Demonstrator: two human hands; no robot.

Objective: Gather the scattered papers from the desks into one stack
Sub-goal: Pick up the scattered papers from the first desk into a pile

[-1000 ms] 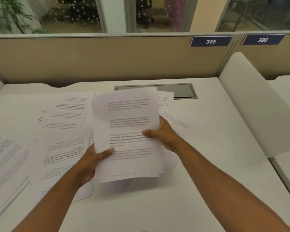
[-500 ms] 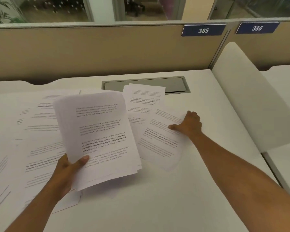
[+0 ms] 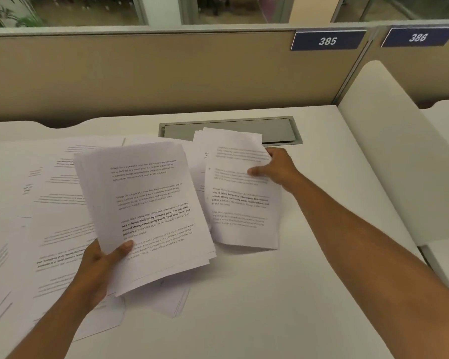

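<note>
Left hand [image 3: 99, 268] gripping a stack of papers [image 3: 145, 211] above the counter [image 3: 270, 294], right hand [image 3: 278, 168] pinching another sheet [image 3: 241, 203], loose pages [image 3: 55, 203] scattered at left

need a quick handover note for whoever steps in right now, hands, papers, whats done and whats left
Left hand: holds the gathered stack above the desk.
Right hand: fingers pinch a small bunch of sheets, lifted beside the stack, not yet merged.
Done: part of the papers collected.
Left: add the right-hand sheets, then gather the loose papers spread over the left of the desk.
</note>
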